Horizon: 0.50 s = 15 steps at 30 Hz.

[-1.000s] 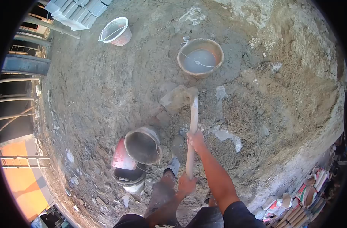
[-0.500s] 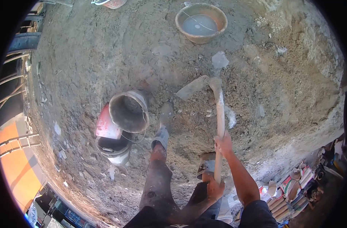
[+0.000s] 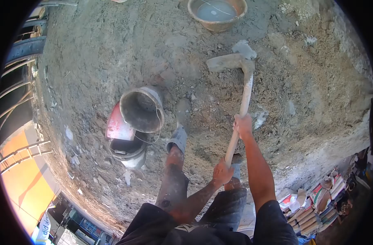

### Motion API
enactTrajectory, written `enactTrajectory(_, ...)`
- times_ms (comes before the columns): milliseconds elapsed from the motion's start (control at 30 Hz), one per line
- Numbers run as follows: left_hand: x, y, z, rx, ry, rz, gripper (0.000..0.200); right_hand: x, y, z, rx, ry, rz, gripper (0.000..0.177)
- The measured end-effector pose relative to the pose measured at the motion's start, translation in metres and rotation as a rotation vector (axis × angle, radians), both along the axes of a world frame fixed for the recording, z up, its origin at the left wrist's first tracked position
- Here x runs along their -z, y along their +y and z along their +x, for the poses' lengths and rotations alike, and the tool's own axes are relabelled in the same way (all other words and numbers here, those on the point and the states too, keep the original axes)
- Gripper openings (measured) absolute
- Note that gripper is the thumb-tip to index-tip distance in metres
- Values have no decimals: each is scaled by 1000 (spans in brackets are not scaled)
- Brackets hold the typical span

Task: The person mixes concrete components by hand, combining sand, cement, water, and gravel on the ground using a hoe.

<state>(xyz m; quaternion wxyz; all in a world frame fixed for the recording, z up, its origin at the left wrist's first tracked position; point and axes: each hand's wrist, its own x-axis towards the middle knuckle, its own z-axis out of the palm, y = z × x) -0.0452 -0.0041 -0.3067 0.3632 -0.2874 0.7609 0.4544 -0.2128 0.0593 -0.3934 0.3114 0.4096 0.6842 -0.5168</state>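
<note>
Both hands hold the pale wooden handle of a hoe [image 3: 247, 92]. My left hand [image 3: 222, 172] is wrapped round the handle's lower end, near my knees. Further up the shaft, my right hand [image 3: 243, 125] grips it with closed fingers. The hoe's mud-coated blade [image 3: 224, 62] points left, low over or touching the rough sandy ground [image 3: 284, 77]; which of the two I cannot tell. A pale patch [image 3: 244, 49] lies just beyond the blade.
A dark bucket [image 3: 142, 110], a red bucket [image 3: 119, 124] and another bucket [image 3: 133, 159] cluster left of my boot [image 3: 177, 138]. A basin of cloudy water [image 3: 217, 12] stands ahead. Stacked sacks [image 3: 309, 220] lie at lower right, wooden bars [image 3: 15, 87] at far left.
The hoe has moved forward and slightly right, its blade now farther from my feet. Both hands have moved up and forward with the handle. The view has shifted a little.
</note>
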Motion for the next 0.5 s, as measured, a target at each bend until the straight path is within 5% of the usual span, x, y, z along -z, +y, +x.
enactTrajectory(33,-26,1,5,-12,-247,56,39,-18,9,25,70,65,-61,19)
enactTrajectory(167,-50,28,75,-173,-13,30,38,-54,22,69,113,63,-81,25)
enactTrajectory(233,-54,26,62,-198,-102,24,36,-60,13,60,-62,92,-84,27)
enactTrajectory(467,19,-19,-33,-519,-58,-167,27,66,-112,-10,-641,220,-33,34)
enactTrajectory(500,20,-16,-47,-706,-180,95,25,64,-120,-19,-789,201,66,36)
